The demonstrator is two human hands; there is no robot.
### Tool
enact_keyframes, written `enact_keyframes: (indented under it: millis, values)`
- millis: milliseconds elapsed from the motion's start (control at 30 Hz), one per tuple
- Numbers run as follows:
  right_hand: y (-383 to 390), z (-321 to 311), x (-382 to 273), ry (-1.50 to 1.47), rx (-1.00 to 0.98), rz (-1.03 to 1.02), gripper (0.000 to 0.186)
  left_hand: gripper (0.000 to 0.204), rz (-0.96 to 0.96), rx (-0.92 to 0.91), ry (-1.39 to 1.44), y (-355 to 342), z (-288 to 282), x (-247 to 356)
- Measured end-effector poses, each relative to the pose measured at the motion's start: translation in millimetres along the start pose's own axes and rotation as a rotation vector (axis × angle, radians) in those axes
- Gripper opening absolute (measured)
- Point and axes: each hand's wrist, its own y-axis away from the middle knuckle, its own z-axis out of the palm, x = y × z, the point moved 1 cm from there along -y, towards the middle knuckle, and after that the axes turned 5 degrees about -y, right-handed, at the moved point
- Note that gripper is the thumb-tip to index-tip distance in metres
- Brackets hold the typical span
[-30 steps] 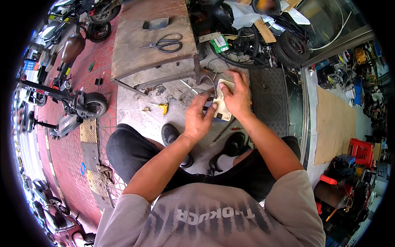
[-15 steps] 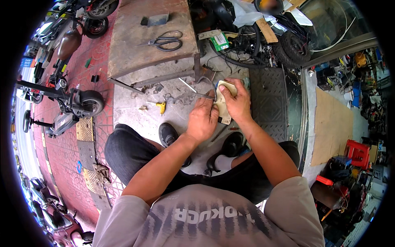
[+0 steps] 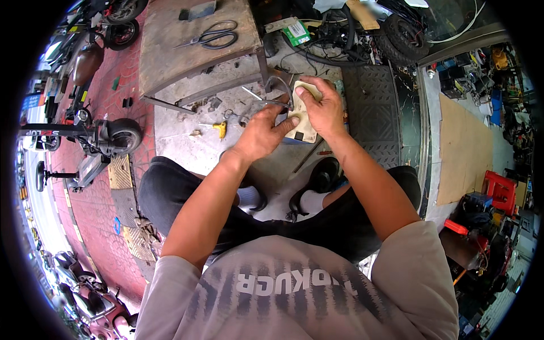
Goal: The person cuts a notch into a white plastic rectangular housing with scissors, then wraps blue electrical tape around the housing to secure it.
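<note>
Two hands: both are set at the pale box [image 3: 306, 129], one on each long side; the left hand [image 3: 262, 135] is nearer the table [image 3: 170, 73], the right hand [image 3: 324, 110] on the side away from it.
Pale box: it is held to the right of the table's near right leg and closer to the body; its long axis is pointed away from the body, past the table's right side.
Right grip: the box is clasped, with the thumb laid on its face and the fingers wrapped round the edge away from the table.
Left grip: the thumb is rested on the edge nearer the table; the fingers are partly hidden, so how firmly they are closed cannot be told.
Cable [image 3: 287, 85]: it is looped between the table leg and the box's upper left edge.
Table side: movement is judged to be limited by the leg and the cable.
Mat side: more room is judged to be offered over the dark mat [image 3: 371, 107], right of the table.
Floor: a yellow-handled tool [image 3: 221, 129] is seen just off the table's near edge.
</note>
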Motion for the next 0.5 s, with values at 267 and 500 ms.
enact_keyframes:
  millis: [267, 500]
  values:
    - [-0.1, 0.1, 0.6, 0.004, -0.045, 0.058, 0.031, 0.080, 0.020, -0.037, 0.035, 2.4, 1.5, -8.5]
    - [8.3, 0.2, -14.9, 0.108, 0.028, 0.176, 0.066, 0.090, -0.055, -0.089, -0.070, -1.5, -0.6, -5.0]
